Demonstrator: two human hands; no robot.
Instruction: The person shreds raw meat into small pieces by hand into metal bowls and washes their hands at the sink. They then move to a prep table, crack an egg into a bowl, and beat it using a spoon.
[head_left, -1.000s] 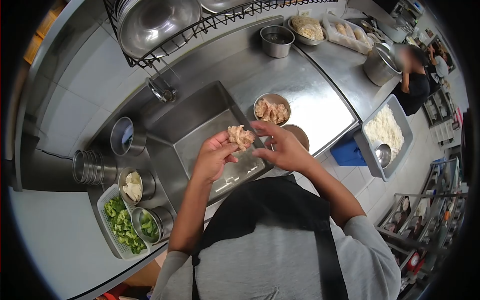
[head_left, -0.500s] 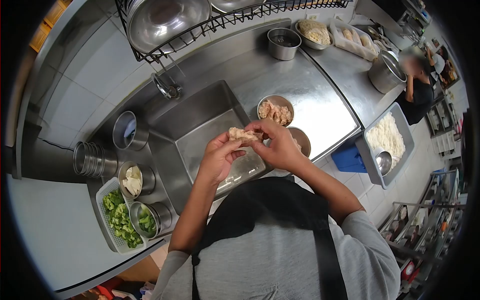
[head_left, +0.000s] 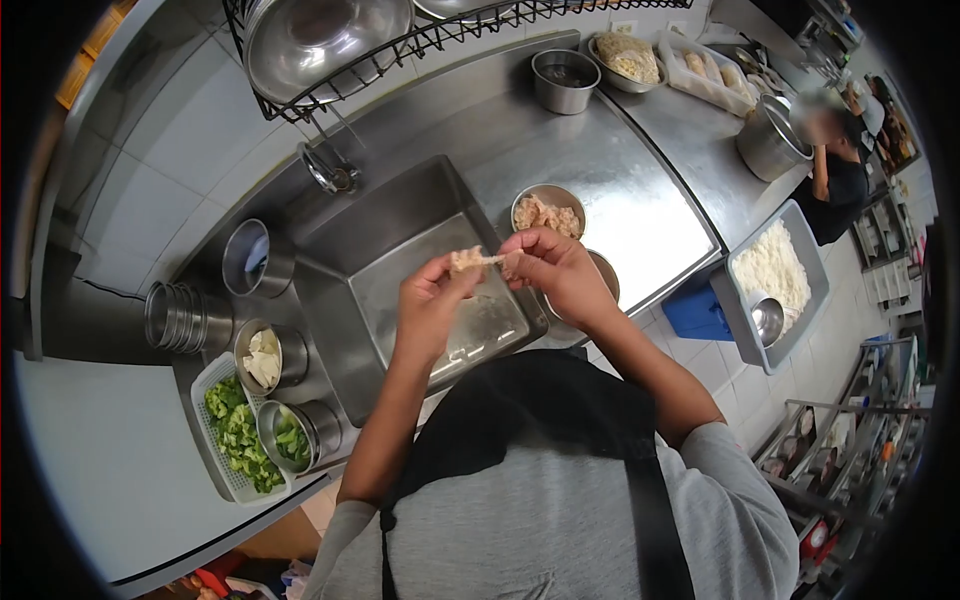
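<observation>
My left hand (head_left: 432, 292) pinches a piece of pale raw meat (head_left: 466, 261) above the sink (head_left: 425, 265). Opposite it, my right hand (head_left: 556, 273) has its fingers closed on the other end, and a thin strand of the meat stretches between both hands. Just behind my right hand stands a metal bowl (head_left: 524, 196) of similar meat pieces. A second round bowl (head_left: 606, 282) is partly hidden by that hand, and its contents cannot be made out.
Broccoli in a white basket (head_left: 243, 480) and small metal pots (head_left: 262, 365) stand left of the sink. A grey tub (head_left: 812, 290) of white rice-like food is at right, near a person (head_left: 845, 185). A wire rack (head_left: 455, 35) hangs above.
My right hand was apart from the meat with fingers spread, then closed on it beside my left. Now both hands are drawn slightly apart with the meat stretched between them.
</observation>
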